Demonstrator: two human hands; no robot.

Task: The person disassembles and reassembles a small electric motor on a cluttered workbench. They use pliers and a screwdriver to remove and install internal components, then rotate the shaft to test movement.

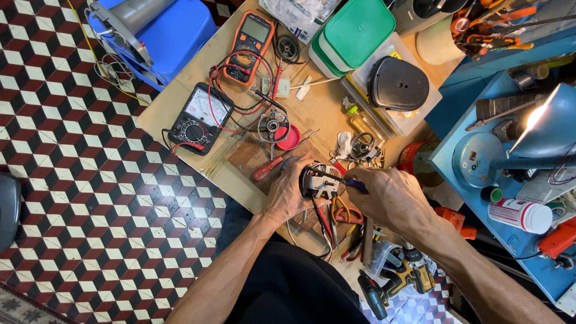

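My left hand grips a round motor part with trailing wires at the near edge of the wooden work table. My right hand holds a thin blue-handled screwdriver whose tip points into the motor part. A red-handled screwdriver lies on the table just left of my left hand. Further back sits a small metal rotor piece on a red lid.
Two multimeters, one black and one orange, lie with red leads on the table. Green-lidded containers, a black cover, a lit desk lamp on a blue shelf, and cordless drills sit around. Checkered tile floor lies left.
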